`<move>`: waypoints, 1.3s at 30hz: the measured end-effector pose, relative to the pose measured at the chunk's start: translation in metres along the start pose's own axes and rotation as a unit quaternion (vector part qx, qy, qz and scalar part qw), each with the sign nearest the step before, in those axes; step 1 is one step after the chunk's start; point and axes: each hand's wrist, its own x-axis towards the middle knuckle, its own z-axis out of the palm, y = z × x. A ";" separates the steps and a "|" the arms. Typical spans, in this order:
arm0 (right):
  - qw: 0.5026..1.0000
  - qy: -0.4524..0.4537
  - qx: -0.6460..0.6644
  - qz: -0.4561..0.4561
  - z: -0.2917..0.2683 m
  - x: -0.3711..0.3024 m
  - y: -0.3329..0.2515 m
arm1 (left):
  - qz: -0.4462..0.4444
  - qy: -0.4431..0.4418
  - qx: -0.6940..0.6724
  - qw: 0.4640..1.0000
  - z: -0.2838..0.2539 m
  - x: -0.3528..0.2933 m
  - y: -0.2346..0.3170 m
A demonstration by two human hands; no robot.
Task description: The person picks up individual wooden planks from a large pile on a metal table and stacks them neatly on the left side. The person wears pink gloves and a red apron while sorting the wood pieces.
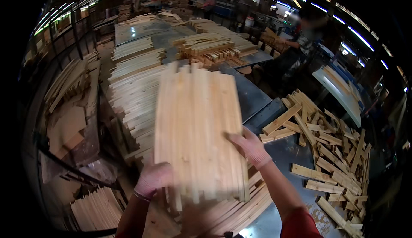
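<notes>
- Two hands carry a bundle of wooden slats, partly closed around its sides: the left hand (154, 179) at the lower left side, the right hand (251, 149) higher on the right side, thumbs on the near face, other fingers mostly hidden.
- The bundle of slats (199, 126) stands in front of the person, above the near part of the metal table (286, 154); its slats lie side by side, their ends uneven and blurred.
- Below the bundle, more long slats (240, 214) lie at the table's near edge.
- A long row of pale slats (137, 98) runs along the table's left edge.
- Toward the far right edge sits a stack of slats (206, 45).
- A loose heap of short wooden pieces (339, 176) covers the near right corner.
- Beyond the right edge, a co-worker (302, 45) handles wood.
</notes>
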 end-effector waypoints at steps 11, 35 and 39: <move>0.993 -0.070 -0.075 0.052 0.047 0.136 0.106 | 0.059 0.218 0.625 0.747 -0.169 0.062 0.008; 0.822 0.447 -0.335 0.106 -0.414 -0.411 0.191 | 0.084 -0.229 0.914 0.323 0.161 -0.123 -0.389; 0.703 0.375 -0.549 0.251 -0.517 -0.511 0.178 | 0.051 -0.117 0.950 0.286 0.116 -0.099 -0.386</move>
